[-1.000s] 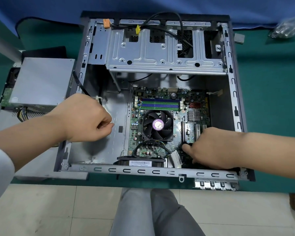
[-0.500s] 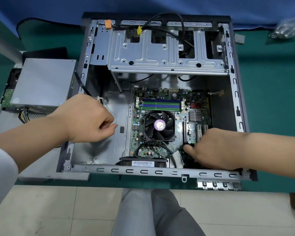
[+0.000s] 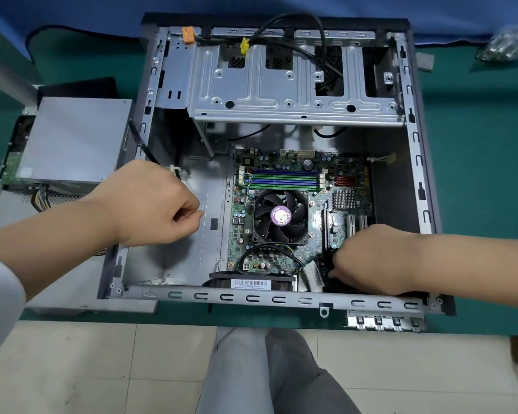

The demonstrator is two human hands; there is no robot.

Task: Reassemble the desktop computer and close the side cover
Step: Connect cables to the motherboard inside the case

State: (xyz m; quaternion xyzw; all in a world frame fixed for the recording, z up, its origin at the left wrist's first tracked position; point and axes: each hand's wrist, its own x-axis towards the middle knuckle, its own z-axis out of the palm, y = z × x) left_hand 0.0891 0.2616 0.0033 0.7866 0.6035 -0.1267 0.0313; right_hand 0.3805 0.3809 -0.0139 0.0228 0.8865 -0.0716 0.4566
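The case (image 3: 277, 300) lies on its side on the green table (image 3: 476, 174), open face up, its near rail along the table's front edge, so every part inside can be reached from above. The left hand (image 3: 150, 204) hovers over the bare metal floor at the case's left side, fingers curled into a loose fist with thumb against forefinger; whether it pinches anything is too small to tell. The right hand (image 3: 371, 258) reaches down into the near right corner of the board (image 3: 281, 255), fingers bent onto a dark part there, probably seating a card or plug, though the hand hides what it holds. The fan (image 3: 280, 216) sits mid-board, with 4 memory slots (image 3: 283, 179) behind it. The drive cage (image 3: 293, 85) spans the far side of the case. The power supply (image 3: 72, 141) rests outside, just beside the case's left wall, on what looks like the removed side cover (image 3: 12, 210), cables trailing, so that empty left bay is likely its place. Much reassembly appears to remain before closing.
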